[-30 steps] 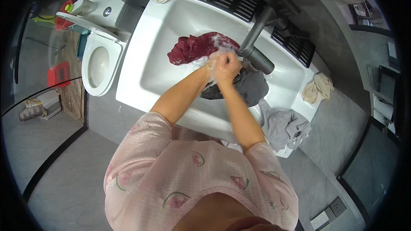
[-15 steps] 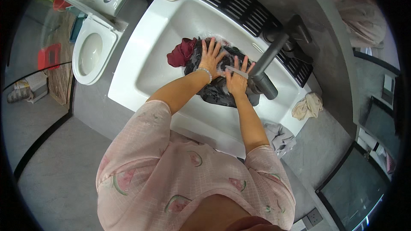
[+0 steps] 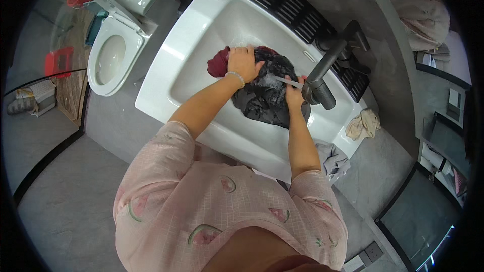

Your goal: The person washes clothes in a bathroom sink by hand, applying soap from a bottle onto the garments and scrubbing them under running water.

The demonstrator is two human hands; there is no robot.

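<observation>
A wet, soapy black garment (image 3: 262, 103) lies bunched in the white sink (image 3: 166, 65). My left hand (image 3: 243, 64) grips its far left edge, fingers curled over and thumb apart. At the garment's right side, my right hand (image 3: 294, 94) holds the edge, its fingertips partly hidden beneath the tap. Water (image 3: 287, 81) runs from the dark grey tap (image 3: 327, 68) onto the cloth between my hands. Against my left hand rests a maroon cloth (image 3: 218, 63), also in the basin.
A black slotted rack (image 3: 287, 7) lines the sink's far edge. Beige cloths (image 3: 363, 125) hang at the right corner and far left corner; a grey cloth (image 3: 333, 160) drapes over the near right rim. The toilet (image 3: 113, 55) stands to the left.
My hands have gone from pressing flat with spread fingers to gripping the garment's edges. The right hand has shifted right, beneath the tap, and more of the black cloth shows between them.
</observation>
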